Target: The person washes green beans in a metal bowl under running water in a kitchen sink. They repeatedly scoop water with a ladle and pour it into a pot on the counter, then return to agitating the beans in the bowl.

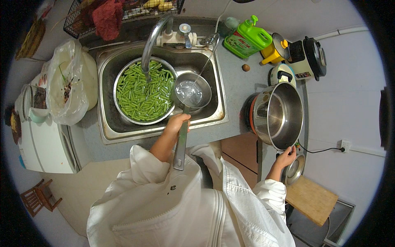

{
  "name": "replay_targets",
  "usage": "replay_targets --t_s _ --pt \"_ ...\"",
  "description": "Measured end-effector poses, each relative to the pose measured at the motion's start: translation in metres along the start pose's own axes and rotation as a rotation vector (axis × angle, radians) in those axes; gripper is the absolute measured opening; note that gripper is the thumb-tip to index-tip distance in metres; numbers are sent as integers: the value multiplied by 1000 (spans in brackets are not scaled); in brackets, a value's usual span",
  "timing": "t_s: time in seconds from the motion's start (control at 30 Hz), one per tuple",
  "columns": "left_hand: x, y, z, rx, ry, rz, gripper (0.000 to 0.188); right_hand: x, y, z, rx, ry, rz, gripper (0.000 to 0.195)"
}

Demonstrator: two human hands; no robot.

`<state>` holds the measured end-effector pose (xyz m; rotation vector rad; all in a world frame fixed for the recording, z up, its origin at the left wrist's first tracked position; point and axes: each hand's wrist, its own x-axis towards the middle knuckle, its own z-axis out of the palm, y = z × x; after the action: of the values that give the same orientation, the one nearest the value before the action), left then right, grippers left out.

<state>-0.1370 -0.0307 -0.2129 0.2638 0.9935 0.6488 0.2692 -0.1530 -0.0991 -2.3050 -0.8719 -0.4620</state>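
My left hand (178,125) grips the flat handle of a large metal water ladle (205,100) over the sink (220,106). A thin stream from a small tap (211,38) runs into the ladle, and water (188,91) shows in its bowl. Left of it in the sink, a round metal basin (116,106) holds cut green beans (145,102) in water. My right hand (285,158) is at the near side of a deep stainless steel pot (262,123), with fingers at its rim or side handle; the exact hold is partly hidden. The pot's mouth tilts toward the right, and its inside looks bare.
A curved faucet (154,34) arches over the basin. A green detergent jug (247,38), a yellow lidded pot (274,52) and an electric cooker (308,58) stand behind. A plastic bag (68,102) sits left of the sink. A wooden board (311,197) lies near my right arm.
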Motion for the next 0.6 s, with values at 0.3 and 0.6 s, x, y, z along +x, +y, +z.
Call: replay_targets --t_s 0.3,0.6 --pt "0 3 3 3 7 -14 16 1 6 2 43 4 20 32" --pt "6 0 -2 30 10 -22 17 0 4 3 78 20 28 32"
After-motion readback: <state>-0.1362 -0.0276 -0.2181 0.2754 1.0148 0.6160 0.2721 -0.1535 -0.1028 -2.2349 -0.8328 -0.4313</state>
